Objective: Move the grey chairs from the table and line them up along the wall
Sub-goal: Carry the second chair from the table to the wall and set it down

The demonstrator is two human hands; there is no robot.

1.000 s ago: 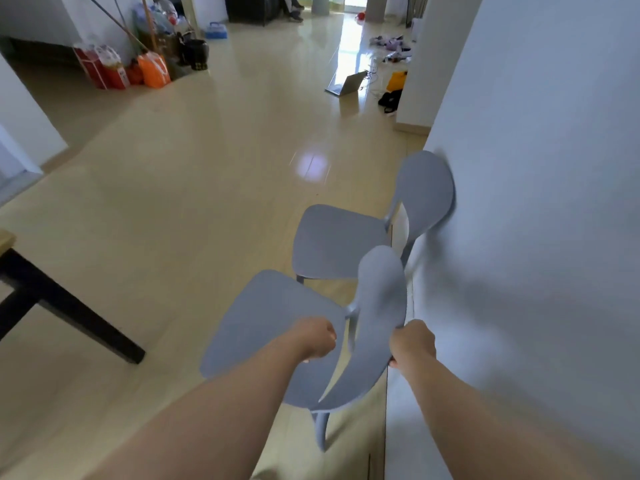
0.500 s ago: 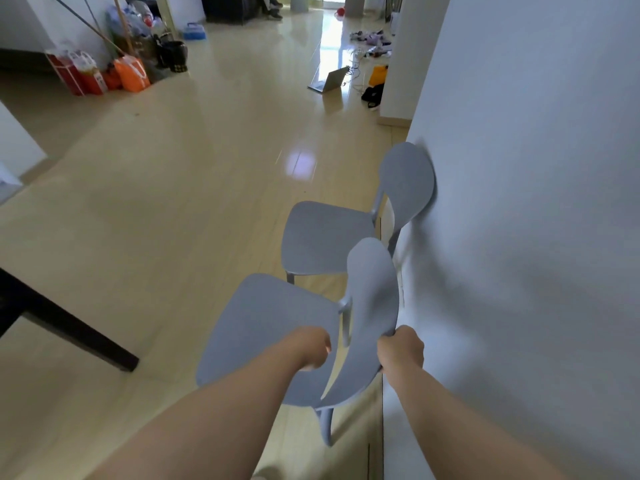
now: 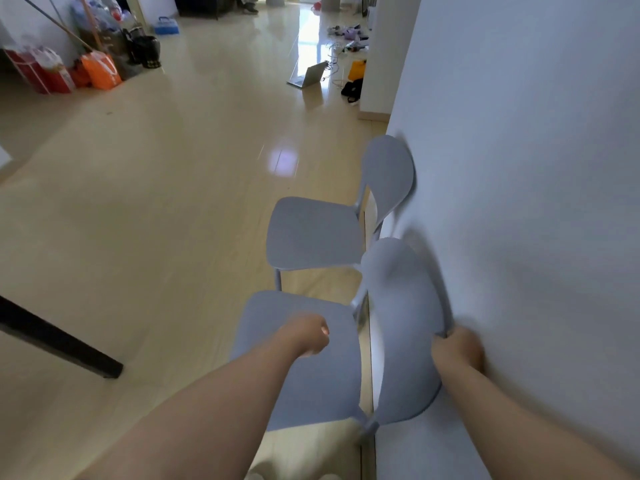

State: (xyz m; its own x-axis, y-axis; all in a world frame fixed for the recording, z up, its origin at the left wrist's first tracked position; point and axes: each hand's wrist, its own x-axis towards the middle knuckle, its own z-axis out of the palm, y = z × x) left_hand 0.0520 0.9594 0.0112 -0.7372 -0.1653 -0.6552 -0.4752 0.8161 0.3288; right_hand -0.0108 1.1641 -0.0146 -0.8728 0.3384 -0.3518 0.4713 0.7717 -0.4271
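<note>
Two grey chairs stand along the white wall (image 3: 519, 202) on the right. The far grey chair (image 3: 311, 233) has its backrest against the wall. The near grey chair (image 3: 301, 368) sits just behind it, its blurred backrest close to the wall. My right hand (image 3: 457, 348) is closed on the wall-side edge of that backrest, squeezed between the backrest and the wall. My left hand (image 3: 308, 336) is a closed fist over the near chair's seat with nothing visible in it. I cannot tell whether it touches the seat.
A black table leg (image 3: 59, 341) slants across the wooden floor at the left. Far off, bags and an orange sack (image 3: 102, 71) line the left wall. An open laptop (image 3: 310, 76), cables and a black bag lie near the wall's far corner.
The near chair has swung right, bringing its backrest up to the wall in line with the far chair. My left fist now sits over the seat, away from the backrest.
</note>
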